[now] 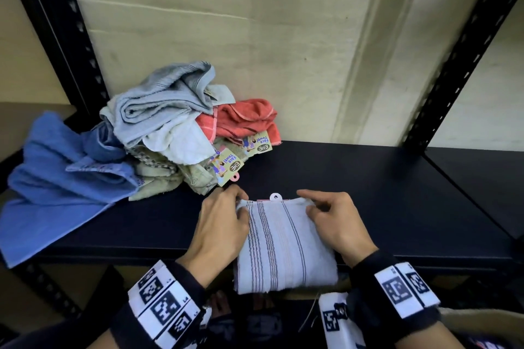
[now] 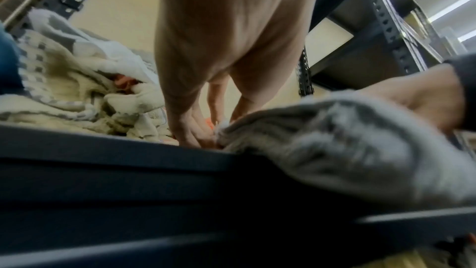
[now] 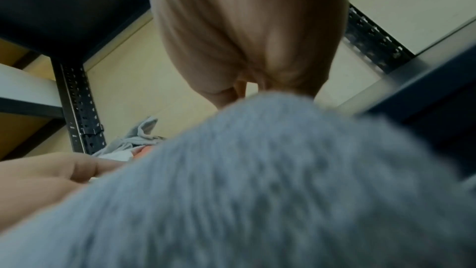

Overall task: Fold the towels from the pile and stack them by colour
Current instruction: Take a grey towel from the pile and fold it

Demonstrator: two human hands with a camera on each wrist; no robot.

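Left hand (image 1: 219, 224) and right hand (image 1: 337, 222) pinch the folded striped towel (image 1: 283, 246) on the shelf (image 1: 368, 193)

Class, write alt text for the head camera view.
Two hands, left hand and right hand, pinch the far corners of a folded striped towel on a dark shelf. A jumbled pile of towels sits behind to the left.

Head camera looking down from above onto shelf (image 1: 368, 178), both wrist cameras low at shelf edge, close, facing forward along hands, sharing striped towel (image 1: 283, 246).
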